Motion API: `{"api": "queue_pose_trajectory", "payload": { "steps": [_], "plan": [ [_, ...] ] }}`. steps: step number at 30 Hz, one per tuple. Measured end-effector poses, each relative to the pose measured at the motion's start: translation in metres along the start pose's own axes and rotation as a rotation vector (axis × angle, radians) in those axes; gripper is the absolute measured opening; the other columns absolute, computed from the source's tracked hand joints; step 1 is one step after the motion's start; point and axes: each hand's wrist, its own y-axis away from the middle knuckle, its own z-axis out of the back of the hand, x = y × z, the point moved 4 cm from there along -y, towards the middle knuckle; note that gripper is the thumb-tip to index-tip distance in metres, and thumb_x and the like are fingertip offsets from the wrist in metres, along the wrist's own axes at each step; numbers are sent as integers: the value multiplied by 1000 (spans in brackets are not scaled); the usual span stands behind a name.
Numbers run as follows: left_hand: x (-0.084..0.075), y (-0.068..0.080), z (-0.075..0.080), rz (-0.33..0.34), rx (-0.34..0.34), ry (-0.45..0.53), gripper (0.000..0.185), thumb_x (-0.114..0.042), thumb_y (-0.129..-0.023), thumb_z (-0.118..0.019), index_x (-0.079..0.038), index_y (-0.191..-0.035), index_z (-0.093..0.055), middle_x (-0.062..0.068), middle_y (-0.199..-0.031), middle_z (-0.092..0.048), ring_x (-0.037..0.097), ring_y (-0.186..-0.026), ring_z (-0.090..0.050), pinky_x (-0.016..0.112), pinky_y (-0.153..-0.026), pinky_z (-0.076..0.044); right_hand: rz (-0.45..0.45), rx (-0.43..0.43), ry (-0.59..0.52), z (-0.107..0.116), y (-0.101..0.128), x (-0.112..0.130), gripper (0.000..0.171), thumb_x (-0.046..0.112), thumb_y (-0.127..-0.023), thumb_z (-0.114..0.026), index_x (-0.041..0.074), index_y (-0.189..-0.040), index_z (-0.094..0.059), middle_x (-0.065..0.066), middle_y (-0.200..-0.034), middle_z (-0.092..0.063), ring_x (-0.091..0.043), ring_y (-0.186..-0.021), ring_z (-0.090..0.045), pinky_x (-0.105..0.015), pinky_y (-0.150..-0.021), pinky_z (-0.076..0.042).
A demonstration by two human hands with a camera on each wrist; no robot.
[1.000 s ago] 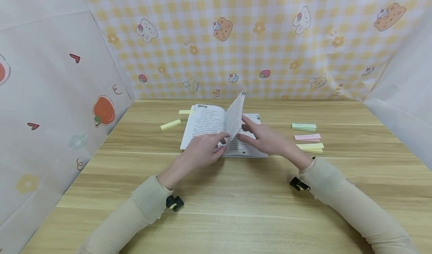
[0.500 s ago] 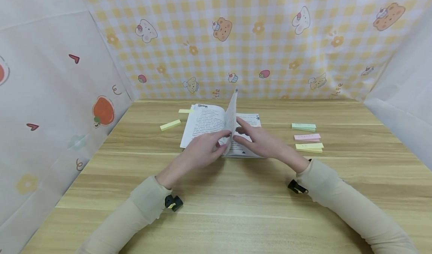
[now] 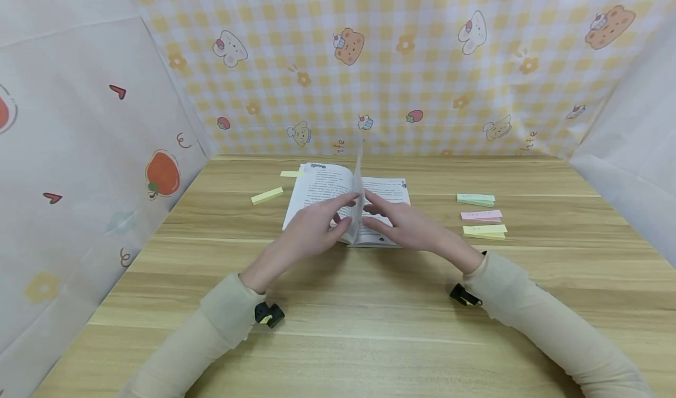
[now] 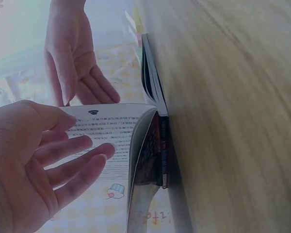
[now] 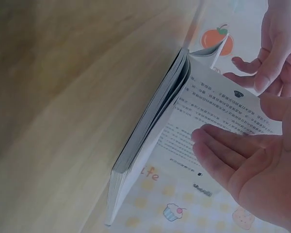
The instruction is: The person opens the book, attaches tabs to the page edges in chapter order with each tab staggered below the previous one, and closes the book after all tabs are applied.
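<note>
My left hand [image 3: 310,226] and right hand [image 3: 416,224] flank the upright page [image 3: 358,182], fingers loose, gripping nothing. Best I guide it with flat fingers, lightly, against creasing.

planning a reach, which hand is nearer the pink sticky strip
Right. The right hand is left of the pink sticky strip; the left hand is farther left, across the raised page.

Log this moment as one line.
book: open on table | raised page: roughly upright | left hand: at page's left face | right hand: at page's right face
</note>
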Motion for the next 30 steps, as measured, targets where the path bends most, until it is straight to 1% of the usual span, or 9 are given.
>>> {"api": "queue_pose_trajectory", "payload": {
  "steps": [2, 6, 10, 14, 16, 19, 22, 26, 30],
  "plan": [
    [1, 0, 3, 1, -18, 5, 50, -15, -99, -62, -14, -148, -50, 4, -131, -67, 11, -84, -68, 27, -63, -51, -2, 24, -2, -1, 0, 1, 68, 38, -107, -50, 11, -162, -22, -19, -142, -57, -32, -132, -53, -52, -107, -43],
    [2, 0, 7, 14, -36, 29, 50, -15, -100, -62, -13, -148, -49, 7, -130, -67, 15, -85, -68, 29, -65, -53, -3, 84, -16, -6, 1, 1, 69, 42, -107, -49, 12, -162, -20, -17, -146, -53, -30, -136, -49, -50, -110, -41],
    [4, 0, 10, 27, -47, 43, 48, -19, -102, -60, -12, -148, -50, 8, -128, -67, 15, -86, -68, 30, -67, -54, 5, 140, -19, -10, 2, 3, 70, 44, -107, -47, 12, -162, -20, -15, -150, -50, -29, -138, -46, -49, -112, -38],
    [7, 0, 11, 40, -42, 64, 46, -26, -105, -55, -12, -149, -50, 8, -125, -67, 14, -86, -66, 32, -69, -53, 20, 201, -3, -15, 4, 6, 70, 46, -106, -47, 13, -162, -21, -14, -156, -42, -28, -142, -40, -48, -114, -35],
    [9, 0, 11, 52, -34, 79, 47, -30, -107, -51, -12, -150, -48, 9, -126, -67, 15, -88, -66, 35, -72, -54, 30, 227, 10, -17, 5, 7, 70, 47, -106, -46, 14, -162, -21, -12, -158, -37, -27, -144, -38, -47, -116, -33],
    [11, 0, 13, 73, -25, 92, 50, -36, -108, -46, -13, -153, -44, 10, -130, -65, 20, -99, -68, 40, -83, -55, 52, 249, 18, -19, 6, 9, 68, 46, -107, -45, 16, -162, -20, -9, -160, -34, -26, -145, -36, -47, -116, -32],
    [12, 0, 15, 86, -25, 89, 53, -39, -109, -42, -13, -155, -41, 12, -132, -64, 24, -110, -66, 44, -95, -52, 73, 263, 22, -21, 6, 10, 66, 45, -107, -45, 18, -162, -21, -8, -160, -34, -25, -144, -37, -46, -117, -32],
    [13, 1, 18, 103, -27, 76, 55, -43, -109, -38, -13, -157, -38, 13, -131, -65, 26, -114, -65, 47, -98, -50, 103, 280, 8, -23, 7, 13, 64, 42, -108, -45, 17, -162, -23, -8, -160, -35, -24, -145, -35, -46, -118, -30],
    [15, 2, 22, 141, -25, 83, 58, -46, -109, -36, -15, -158, -36, 13, -135, -62, 24, -110, -66, 48, -98, -50, 117, 305, 3, -25, 7, 14, 62, 40, -109, -43, 15, -162, -24, -9, -161, -34, -24, -147, -32, -46, -118, -28]
  ]
}}
